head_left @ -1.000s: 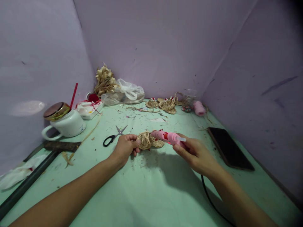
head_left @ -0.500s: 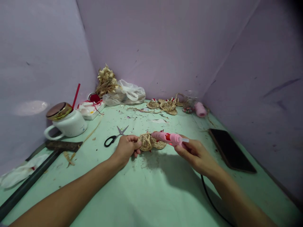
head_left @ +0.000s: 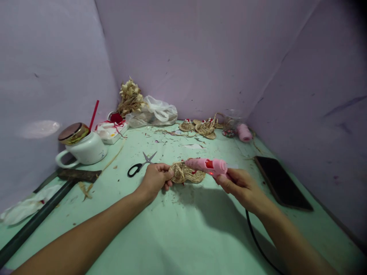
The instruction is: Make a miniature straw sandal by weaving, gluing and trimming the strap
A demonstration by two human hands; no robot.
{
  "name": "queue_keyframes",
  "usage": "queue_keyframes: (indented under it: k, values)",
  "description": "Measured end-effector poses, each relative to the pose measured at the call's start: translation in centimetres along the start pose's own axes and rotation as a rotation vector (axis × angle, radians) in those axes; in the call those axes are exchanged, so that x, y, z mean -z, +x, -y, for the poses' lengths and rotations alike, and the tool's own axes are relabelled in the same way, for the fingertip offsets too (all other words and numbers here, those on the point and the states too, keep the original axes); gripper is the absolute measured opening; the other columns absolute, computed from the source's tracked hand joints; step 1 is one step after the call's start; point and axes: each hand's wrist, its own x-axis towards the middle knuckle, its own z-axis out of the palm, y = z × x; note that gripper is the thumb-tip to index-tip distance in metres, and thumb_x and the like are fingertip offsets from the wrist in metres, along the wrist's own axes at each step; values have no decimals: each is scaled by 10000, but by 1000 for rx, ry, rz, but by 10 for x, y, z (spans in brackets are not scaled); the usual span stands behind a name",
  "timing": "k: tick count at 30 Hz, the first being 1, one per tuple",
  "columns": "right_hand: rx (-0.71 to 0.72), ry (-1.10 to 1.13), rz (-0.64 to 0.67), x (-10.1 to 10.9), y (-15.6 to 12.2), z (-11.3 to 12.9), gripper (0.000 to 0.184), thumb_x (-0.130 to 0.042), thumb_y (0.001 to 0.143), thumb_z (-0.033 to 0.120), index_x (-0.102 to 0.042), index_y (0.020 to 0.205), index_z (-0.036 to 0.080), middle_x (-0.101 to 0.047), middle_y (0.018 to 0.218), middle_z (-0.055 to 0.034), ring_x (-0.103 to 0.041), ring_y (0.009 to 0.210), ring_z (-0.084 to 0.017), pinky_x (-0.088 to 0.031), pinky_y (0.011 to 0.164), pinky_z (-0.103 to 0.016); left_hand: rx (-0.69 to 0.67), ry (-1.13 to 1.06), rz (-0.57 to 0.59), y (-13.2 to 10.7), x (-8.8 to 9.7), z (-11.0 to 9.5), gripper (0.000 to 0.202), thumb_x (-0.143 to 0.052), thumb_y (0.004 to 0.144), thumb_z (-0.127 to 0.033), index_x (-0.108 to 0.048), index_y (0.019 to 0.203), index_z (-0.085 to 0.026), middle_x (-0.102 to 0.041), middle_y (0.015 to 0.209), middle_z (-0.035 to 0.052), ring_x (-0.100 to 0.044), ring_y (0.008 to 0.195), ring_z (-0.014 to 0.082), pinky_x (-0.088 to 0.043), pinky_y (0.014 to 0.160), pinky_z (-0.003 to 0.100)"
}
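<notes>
My left hand (head_left: 157, 177) pinches the left end of a small braided straw piece (head_left: 195, 176), shaped like a little slipper, with bits of red on it. In my right hand (head_left: 239, 186) is a pink hot glue gun (head_left: 206, 165) with a lit red light, fingers wrapped round its handle. Its nozzle points left, at the top of the straw piece; whether it touches I cannot tell. Black-handled scissors (head_left: 141, 164) lie with blades apart just beyond my left hand.
Left are a white mug (head_left: 86, 149) with a gold-rimmed lid and a hammer (head_left: 78, 175). Along the back sit dried flowers (head_left: 129, 97), a plastic bag (head_left: 160, 110), beaded straw pieces (head_left: 205, 128) and a pink thread spool (head_left: 244, 133). A phone (head_left: 282, 183) lies right; the gun's black cord (head_left: 255, 236) trails toward me.
The glue gun has turned slightly in my right hand, and the clear glue stick end at its back no longer shows. My left hand keeps its hold on the straw piece.
</notes>
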Motion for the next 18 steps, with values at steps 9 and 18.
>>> queue_keyframes:
  k: [9, 18]
  values:
    - [36, -160, 31, 2, -2, 0, 275, -421, 863, 416, -497, 730, 188, -326, 553, 50, -301, 487, -96, -211, 441, -230, -17, 24, 8, 0, 0, 1, 64, -595, 664, -182, -594, 652, -119, -508, 365, -33, -407, 291, 61, -306, 301, 155]
    - [45, -325, 31, 1, -2, 9, 376, -394, 869, 441, -579, 1056, 172, -437, 529, 36, -386, 475, -114, -216, 449, -226, -34, 44, 21, 1, 0, 1, 71, -576, 648, -157, -616, 671, -104, -502, 378, -37, -407, 302, 58, -310, 302, 159]
